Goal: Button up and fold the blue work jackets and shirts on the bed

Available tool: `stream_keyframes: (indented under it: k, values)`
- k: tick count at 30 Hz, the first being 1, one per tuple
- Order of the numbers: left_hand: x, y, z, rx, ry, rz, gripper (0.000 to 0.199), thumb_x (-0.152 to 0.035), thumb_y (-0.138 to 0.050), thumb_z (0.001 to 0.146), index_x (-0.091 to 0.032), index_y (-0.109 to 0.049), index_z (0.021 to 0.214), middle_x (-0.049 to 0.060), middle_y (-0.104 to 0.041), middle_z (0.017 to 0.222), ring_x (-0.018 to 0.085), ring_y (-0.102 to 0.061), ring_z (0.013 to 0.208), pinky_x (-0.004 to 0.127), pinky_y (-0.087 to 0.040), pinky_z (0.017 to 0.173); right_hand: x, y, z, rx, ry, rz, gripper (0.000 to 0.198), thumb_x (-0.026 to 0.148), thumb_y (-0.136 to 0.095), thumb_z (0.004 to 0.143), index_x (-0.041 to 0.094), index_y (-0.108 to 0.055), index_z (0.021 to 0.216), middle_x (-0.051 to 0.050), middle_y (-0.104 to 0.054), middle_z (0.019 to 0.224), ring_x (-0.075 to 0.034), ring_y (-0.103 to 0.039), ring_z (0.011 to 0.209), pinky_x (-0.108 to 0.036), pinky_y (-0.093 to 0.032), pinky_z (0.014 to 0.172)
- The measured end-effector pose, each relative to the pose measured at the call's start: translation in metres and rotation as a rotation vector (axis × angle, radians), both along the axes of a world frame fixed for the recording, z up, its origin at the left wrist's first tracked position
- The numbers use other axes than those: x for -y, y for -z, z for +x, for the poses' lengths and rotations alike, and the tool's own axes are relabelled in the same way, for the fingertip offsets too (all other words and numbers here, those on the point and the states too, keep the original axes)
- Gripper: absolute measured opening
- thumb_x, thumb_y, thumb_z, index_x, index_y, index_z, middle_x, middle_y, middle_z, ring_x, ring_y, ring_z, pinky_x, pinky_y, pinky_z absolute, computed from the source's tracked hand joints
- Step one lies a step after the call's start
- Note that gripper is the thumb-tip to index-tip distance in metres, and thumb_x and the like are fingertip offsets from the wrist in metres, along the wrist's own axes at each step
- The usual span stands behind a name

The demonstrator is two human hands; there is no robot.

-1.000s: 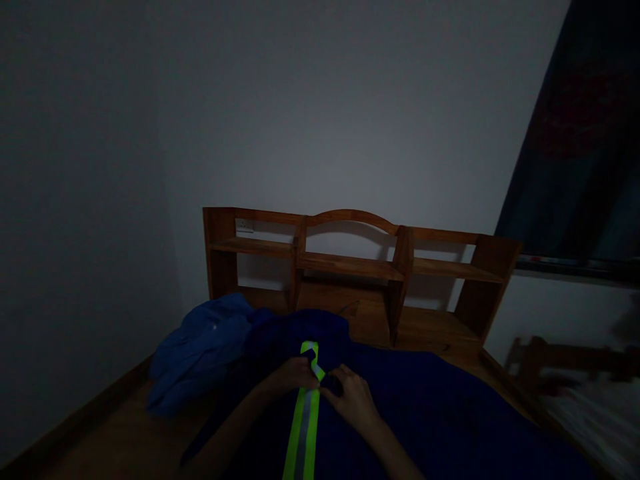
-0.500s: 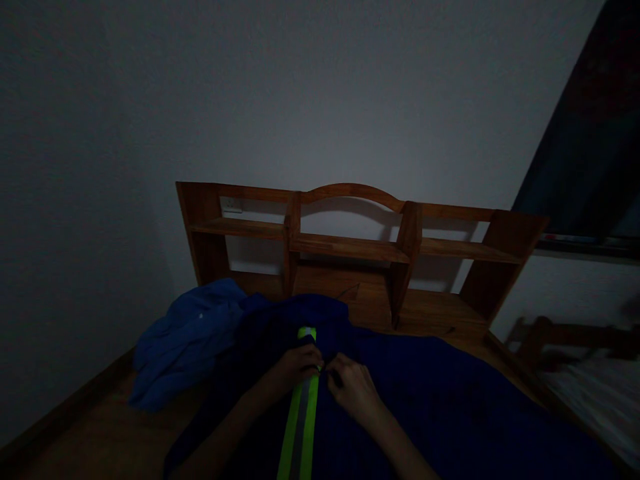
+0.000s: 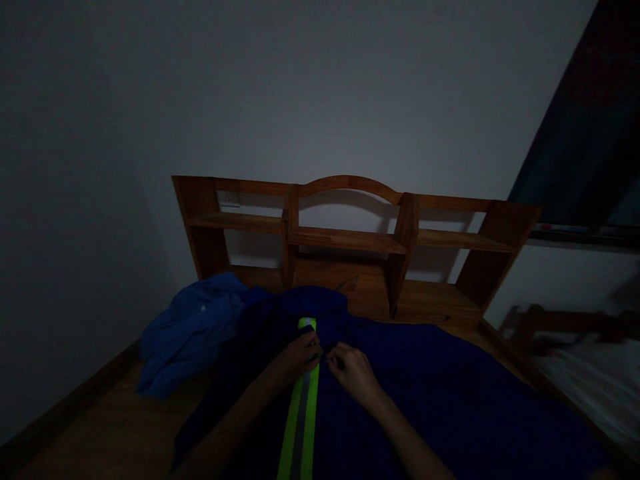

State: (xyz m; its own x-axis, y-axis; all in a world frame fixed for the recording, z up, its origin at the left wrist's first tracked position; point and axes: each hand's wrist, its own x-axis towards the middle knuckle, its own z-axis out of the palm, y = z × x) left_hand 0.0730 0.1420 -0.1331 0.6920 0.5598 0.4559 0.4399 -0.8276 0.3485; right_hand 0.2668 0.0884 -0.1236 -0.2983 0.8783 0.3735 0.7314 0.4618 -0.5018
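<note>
A dark blue garment [image 3: 430, 393] lies spread out in front of me, with a yellow-green and grey reflective strip [image 3: 301, 420] running down its middle. My left hand [image 3: 301, 353] is closed in a pinch on the cloth over the strip's upper part. Just right of the strip, my right hand [image 3: 354, 373] has its fingers curled and pressed together at the garment. Whatever is between the right fingertips is too dark and small to make out. The two hands are close together but apart.
Beyond the garment stands a wooden shelf headboard [image 3: 345, 240] against the wall. A lighter blue bundled cloth [image 3: 193, 333] lies at the left on a wooden surface [image 3: 115, 433]. A dark curtain [image 3: 590, 133] hangs at the upper right, above a wooden bed frame [image 3: 565, 322].
The view has shifted slightly, so the headboard sits a little higher. Both hands stay at the strip in nearly the same pose, the gap between them slightly wider.
</note>
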Motion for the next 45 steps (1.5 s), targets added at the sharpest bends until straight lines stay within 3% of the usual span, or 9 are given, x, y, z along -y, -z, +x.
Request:
stream_keyframes:
  k: [11, 18, 24, 32, 36, 45]
  values:
    - [0.003, -0.001, 0.002, -0.010, -0.026, -0.001, 0.018, -0.012, -0.050, 0.082, -0.018, -0.063, 0.093, 0.006, -0.052, 0.094, 0.014, -0.051, 0.090, 0.023, -0.042, 0.078, 0.001, -0.004, 0.001, -0.027, -0.029, 0.001, 0.014, 0.015, -0.049, 0.083, 0.021, -0.062, 0.085, 0.002, -0.058, 0.080, -0.010, -0.054, 0.072, -0.020, -0.036, 0.066]
    - [0.000, 0.000, 0.002, 0.088, -0.016, -0.007, 0.018, -0.009, -0.052, 0.078, -0.017, -0.061, 0.091, 0.005, -0.052, 0.095, 0.013, -0.050, 0.089, 0.023, -0.041, 0.078, 0.003, -0.007, -0.001, -0.022, -0.034, 0.016, 0.013, 0.018, -0.048, 0.086, 0.022, -0.060, 0.087, 0.002, -0.058, 0.083, -0.010, -0.055, 0.074, -0.020, -0.037, 0.067]
    - [0.000, -0.007, -0.003, 0.104, 0.047, -0.042, 0.017, -0.010, -0.054, 0.076, -0.017, -0.064, 0.086, 0.006, -0.054, 0.095, 0.015, -0.050, 0.094, 0.026, -0.041, 0.084, 0.004, -0.006, 0.000, 0.103, 0.008, 0.078, 0.015, 0.022, -0.043, 0.091, 0.021, -0.058, 0.090, 0.000, -0.059, 0.091, -0.012, -0.058, 0.083, -0.022, -0.038, 0.072]
    - [-0.002, -0.003, -0.007, 0.124, 0.027, -0.097, 0.015, -0.017, -0.055, 0.081, -0.018, -0.066, 0.091, 0.006, -0.053, 0.092, 0.013, -0.052, 0.089, 0.024, -0.042, 0.079, 0.005, -0.007, -0.006, 0.265, 0.108, 0.179, 0.023, 0.027, -0.036, 0.095, 0.019, -0.055, 0.085, -0.003, -0.057, 0.087, -0.014, -0.055, 0.076, -0.025, -0.037, 0.066]
    - [-0.003, 0.003, -0.004, 0.160, 0.039, -0.076, 0.024, -0.017, -0.053, 0.082, -0.021, -0.064, 0.103, 0.006, -0.052, 0.093, 0.013, -0.051, 0.090, 0.024, -0.042, 0.079, 0.005, -0.006, -0.006, 0.257, 0.131, 0.198, 0.024, 0.028, -0.033, 0.095, 0.019, -0.054, 0.086, -0.003, -0.057, 0.088, -0.014, -0.054, 0.076, -0.026, -0.036, 0.067]
    - [0.006, -0.009, 0.004, 0.250, -0.065, -0.055, 0.018, -0.017, -0.049, 0.085, -0.017, -0.062, 0.097, 0.007, -0.051, 0.094, 0.015, -0.050, 0.093, 0.028, -0.041, 0.084, 0.002, -0.009, -0.006, 0.170, 0.154, 0.154, 0.022, 0.029, -0.035, 0.095, 0.020, -0.055, 0.089, -0.003, -0.056, 0.091, -0.014, -0.055, 0.080, -0.025, -0.037, 0.069]
